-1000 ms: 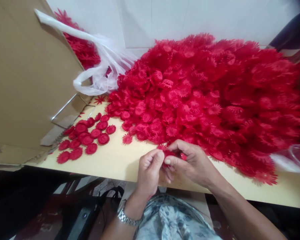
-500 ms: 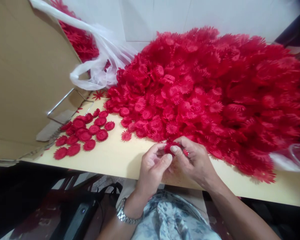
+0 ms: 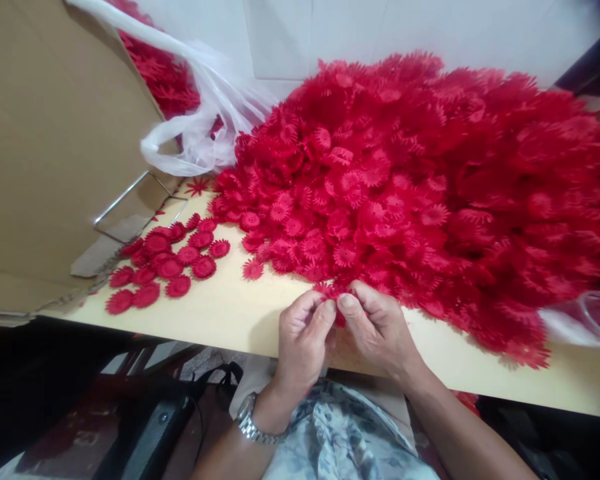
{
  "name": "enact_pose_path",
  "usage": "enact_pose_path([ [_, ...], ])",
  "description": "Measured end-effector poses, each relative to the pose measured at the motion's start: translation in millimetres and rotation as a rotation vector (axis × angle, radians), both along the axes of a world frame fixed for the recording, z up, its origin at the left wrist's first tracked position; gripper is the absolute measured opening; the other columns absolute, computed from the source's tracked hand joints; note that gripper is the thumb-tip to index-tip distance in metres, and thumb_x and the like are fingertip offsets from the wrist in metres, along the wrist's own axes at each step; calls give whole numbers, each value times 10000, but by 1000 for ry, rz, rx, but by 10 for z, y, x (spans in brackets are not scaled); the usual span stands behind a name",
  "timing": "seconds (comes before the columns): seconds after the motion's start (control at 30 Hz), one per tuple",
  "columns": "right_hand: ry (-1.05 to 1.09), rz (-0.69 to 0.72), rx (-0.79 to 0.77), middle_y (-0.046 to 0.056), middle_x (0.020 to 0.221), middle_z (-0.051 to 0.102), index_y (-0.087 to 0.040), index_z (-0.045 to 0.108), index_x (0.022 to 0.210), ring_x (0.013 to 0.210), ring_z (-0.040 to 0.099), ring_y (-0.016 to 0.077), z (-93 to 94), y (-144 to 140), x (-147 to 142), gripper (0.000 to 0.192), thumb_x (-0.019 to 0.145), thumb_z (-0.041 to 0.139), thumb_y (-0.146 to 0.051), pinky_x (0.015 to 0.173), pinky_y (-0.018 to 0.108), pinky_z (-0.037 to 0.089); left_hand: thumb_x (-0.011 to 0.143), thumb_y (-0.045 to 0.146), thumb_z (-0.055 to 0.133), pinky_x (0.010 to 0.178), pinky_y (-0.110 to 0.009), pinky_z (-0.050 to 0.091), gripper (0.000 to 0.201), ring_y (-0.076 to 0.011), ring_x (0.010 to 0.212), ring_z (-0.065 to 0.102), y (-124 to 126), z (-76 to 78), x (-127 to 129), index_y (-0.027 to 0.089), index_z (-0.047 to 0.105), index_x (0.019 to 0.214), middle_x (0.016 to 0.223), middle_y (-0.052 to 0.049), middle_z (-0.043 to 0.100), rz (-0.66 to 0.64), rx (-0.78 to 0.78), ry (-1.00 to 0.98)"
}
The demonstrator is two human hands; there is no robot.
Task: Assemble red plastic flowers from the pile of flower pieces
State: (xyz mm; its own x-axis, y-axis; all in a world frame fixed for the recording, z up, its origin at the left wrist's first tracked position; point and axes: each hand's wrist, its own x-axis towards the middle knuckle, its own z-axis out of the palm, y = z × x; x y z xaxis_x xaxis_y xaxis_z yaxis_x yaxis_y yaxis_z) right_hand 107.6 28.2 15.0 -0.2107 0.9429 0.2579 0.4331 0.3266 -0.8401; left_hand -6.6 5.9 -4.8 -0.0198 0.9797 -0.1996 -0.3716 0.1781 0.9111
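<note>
Head view shows the left hand (image 3: 304, 337) and the right hand (image 3: 377, 327) meeting at the near edge of the pale desk (image 3: 230, 313), fingertips of both pressed together on a small red flower piece (image 3: 333, 291) held just above the desk, at the front foot of a big heap of red flower pieces (image 3: 420, 187). Left of the hands a small cluster of flat red flower discs (image 3: 167, 263) lies on the desk beside a tilted cardboard box (image 3: 55, 147), and a white plastic bag (image 3: 200, 133) rests behind it with more red pieces inside.
</note>
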Motion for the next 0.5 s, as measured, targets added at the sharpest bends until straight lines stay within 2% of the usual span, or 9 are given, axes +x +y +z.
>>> enact_pose_path([
  [0.2,12,56,-79,-56,525,377,-198,383,614,478,368,75,60,-52,24,311,885,450,-333,448,205,283,828,395,579,508,-173,309,326,-64,539,324,25,9,-27,166,475,621,581,56,385,20,88,10],
  [0.27,61,109,-158,-46,559,418,-193,424,651,507,397,83,73,-72,42,292,896,446,-349,467,209,311,816,426,582,467,-172,304,346,-60,501,314,30,22,-36,169,472,613,567,58,386,6,50,-10],
  [0.37,243,175,-281,-24,604,507,-195,463,692,544,480,107,54,-92,54,285,904,447,-386,501,228,377,774,473,613,400,-169,293,356,-55,438,332,13,38,-33,181,467,632,535,68,382,-13,-23,-70],
  [0.5,374,140,-332,-6,569,573,-209,483,712,525,542,137,24,-101,47,279,901,460,-412,522,268,439,733,482,655,365,-157,303,327,-53,385,399,-19,56,-9,189,511,710,495,73,453,-20,-75,-121],
])
